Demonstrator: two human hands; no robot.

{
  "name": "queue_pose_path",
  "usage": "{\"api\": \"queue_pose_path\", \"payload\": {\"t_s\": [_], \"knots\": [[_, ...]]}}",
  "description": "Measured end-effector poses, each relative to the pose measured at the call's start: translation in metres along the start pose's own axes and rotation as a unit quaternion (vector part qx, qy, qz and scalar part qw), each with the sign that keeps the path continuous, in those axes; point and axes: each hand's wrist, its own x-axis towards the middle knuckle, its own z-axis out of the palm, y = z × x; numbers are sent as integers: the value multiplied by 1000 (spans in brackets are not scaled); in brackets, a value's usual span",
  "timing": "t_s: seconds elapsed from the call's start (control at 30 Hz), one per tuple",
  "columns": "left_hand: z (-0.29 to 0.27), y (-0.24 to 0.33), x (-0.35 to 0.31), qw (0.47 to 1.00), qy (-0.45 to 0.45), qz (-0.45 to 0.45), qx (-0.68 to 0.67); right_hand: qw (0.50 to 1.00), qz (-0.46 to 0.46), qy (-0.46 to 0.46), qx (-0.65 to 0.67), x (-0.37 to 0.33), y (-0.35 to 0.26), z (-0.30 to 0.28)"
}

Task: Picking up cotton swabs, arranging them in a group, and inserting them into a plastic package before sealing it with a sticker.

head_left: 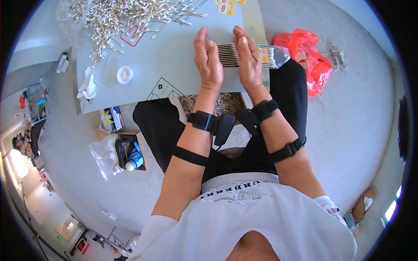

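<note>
A flat row of cotton swabs (228,55) lies crosswise near the table's front right, its right end inside a clear plastic bag (282,55) with a yellow label. My right hand (249,61) grips this pack across its middle, thumb toward me, with swabs showing on both sides of it. My left hand (208,61) stands on edge at the row's left end, fingers stretched and together, palm turned to the swab tips. It seems to touch the tips. Part of the row is hidden behind my right hand.
Loose swabs (117,19) are heaped at the table's (174,74) far left, with yellow labels (226,8) at the far edge. A small round container (125,75) and crumpled tissue (87,85) lie left. A red plastic bag (311,65) sits right; an open box (141,150) stands below left.
</note>
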Motion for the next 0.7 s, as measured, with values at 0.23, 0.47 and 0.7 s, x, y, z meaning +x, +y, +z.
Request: {"api": "queue_pose_path", "payload": {"t_s": [0.23,0.47,0.7], "knots": [[8,-1,0,999,-30,-2,-11,999,-14,-2,-29,4,3,-15],[-28,2,5,934,-131,156,293,980,-56,-82,-174,12,-42,-27],[-22,20,-21,808,-239,145,519,743,-209,-253,-584,3,-36,-61]]}}
